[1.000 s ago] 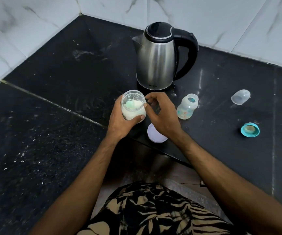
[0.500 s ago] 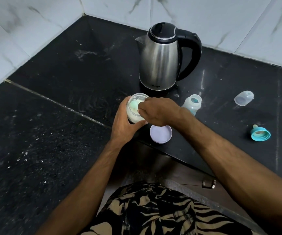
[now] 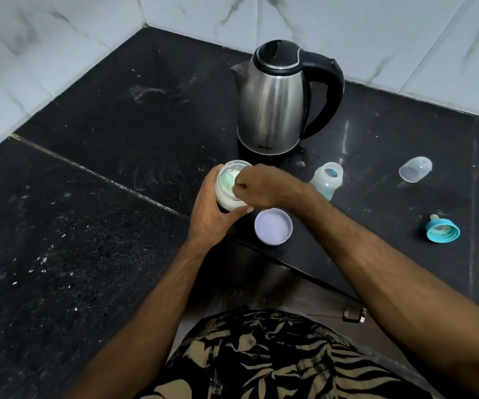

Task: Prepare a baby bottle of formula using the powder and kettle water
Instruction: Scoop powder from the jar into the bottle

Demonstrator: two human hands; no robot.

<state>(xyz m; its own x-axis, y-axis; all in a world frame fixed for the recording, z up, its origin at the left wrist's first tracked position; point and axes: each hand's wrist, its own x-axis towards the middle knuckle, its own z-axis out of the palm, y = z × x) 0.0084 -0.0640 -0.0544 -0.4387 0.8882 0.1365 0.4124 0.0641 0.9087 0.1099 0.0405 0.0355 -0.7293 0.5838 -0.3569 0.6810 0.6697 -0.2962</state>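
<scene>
Change since a second ago: right hand [image 3: 264,189] has crossed from beside the powder jar [image 3: 230,188] to over its open mouth, fingers dipping inside; the jar has stayed in the left hand's grasp.
Left hand [image 3: 213,218]: wrapped round the jar, thumb across its near side, holding it just above the table [image 3: 117,156].
Right hand: fingers curled together at the jar's rim, apparently pinching a pale green scoop [image 3: 228,177] (only part of it shows, so the grip itself cannot be told for sure).
Baby bottle [image 3: 327,181]: upright and uncapped, just right of the hands, in front of the kettle [image 3: 278,99].
Jar lid [image 3: 273,226]: lying on the table below the right wrist, near the edge.
Teat ring [image 3: 442,229] and clear cap [image 3: 415,169]: set well apart on the right.
Step in hand: likely drawing a scoop of powder.
Doing it well: keep the jar steady and level, lift the scoop straight up, level it against the rim, then carry it low over the table to the bottle's narrow mouth so that little spills.
Risk: a heaped scoop would probably shed powder on the crossing.
</scene>
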